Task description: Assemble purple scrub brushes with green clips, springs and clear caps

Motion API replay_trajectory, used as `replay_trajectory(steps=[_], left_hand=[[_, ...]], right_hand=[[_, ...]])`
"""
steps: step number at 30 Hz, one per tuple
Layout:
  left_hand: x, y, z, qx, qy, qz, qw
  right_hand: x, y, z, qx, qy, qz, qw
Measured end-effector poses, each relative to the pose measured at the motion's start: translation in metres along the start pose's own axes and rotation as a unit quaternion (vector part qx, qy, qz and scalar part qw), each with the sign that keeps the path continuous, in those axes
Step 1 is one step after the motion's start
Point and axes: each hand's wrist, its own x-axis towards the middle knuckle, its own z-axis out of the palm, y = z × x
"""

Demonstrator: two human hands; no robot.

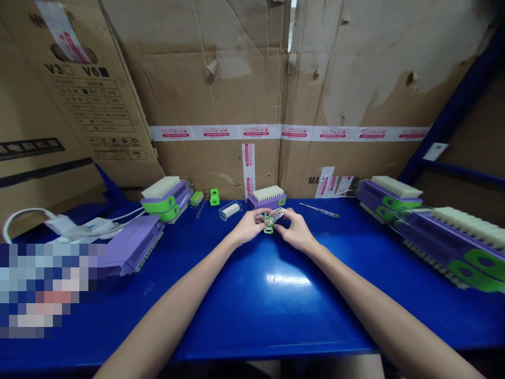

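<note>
- My L hand (252, 226) here, gripping a small green plastic piece (269, 230) over the glossy blue tabletop (236, 295)!
- R hand (299, 231) pinching a silver metal coil spring (275, 215), overlapping the green pc in view.
- Purple plastic block w/ cream bristles (266, 197) just behind.
- Thin clear-handled metal screwdriver (321, 210) lying near, R side.

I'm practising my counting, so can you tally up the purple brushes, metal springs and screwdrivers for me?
Purple brushes: 5
Metal springs: 2
Screwdriver: 1
Total: 8
</note>
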Motion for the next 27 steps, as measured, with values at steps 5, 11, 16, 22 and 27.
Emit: replay_trajectory(steps=[5, 11, 16, 22, 27], left_hand=[[0.0009, -0.0006, 0.0016, 0.010, 0.008, 0.010, 1.000], [0.0020, -0.0050, 0.0027, -0.011, -0.001, 0.022, 1.000], [0.0019, -0.0046, 0.0013, -0.029, -0.028, 0.002, 0.999], [-0.0001, 0.0016, -0.0015, -0.022, -0.056, 0.009, 0.998], [-0.0005, 0.0027, -0.0007, -0.008, -0.064, 0.006, 0.998]], right_hand=[[0.0013, -0.0032, 0.0034, 0.010, -0.008, -0.027, 1.000], [0.0011, -0.0054, 0.0036, 0.020, -0.028, -0.028, 0.999], [0.0004, -0.0060, 0.0036, 0.014, -0.026, -0.023, 0.999], [-0.0002, -0.0062, 0.0065, 0.028, 0.010, 0.026, 0.999], [0.0002, -0.0039, 0.0097, 0.050, 0.022, 0.069, 0.996]])
